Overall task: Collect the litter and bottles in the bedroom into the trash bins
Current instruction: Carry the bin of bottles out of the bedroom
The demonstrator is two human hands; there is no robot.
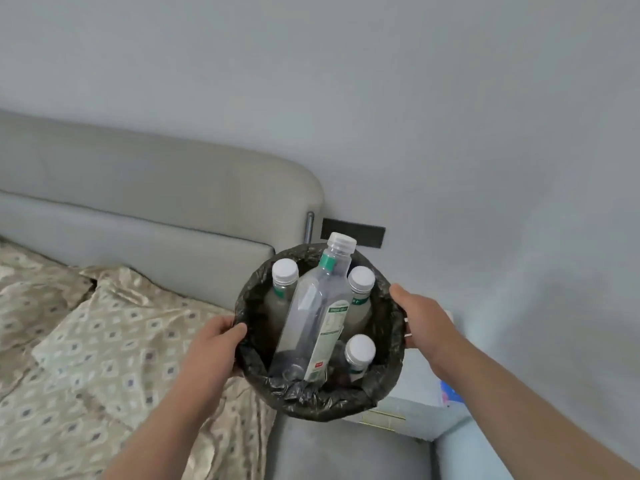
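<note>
I hold a round trash bin, lined with a black bag, up in front of me above the bed's corner. My left hand grips its left rim, thumb over the edge. My right hand grips the right rim. Inside, a tall clear bottle with a green neck band and green-white label leans across the middle, its clear cap poking above the far rim. Three smaller white-capped bottles stand around it: one at back left, one at back right, one at front right.
A bed with a patterned beige cover lies at left, its grey padded headboard against the pale wall. A grey bed edge runs below the bin. A light-coloured bedside unit stands under my right arm, with a dark wall plate behind.
</note>
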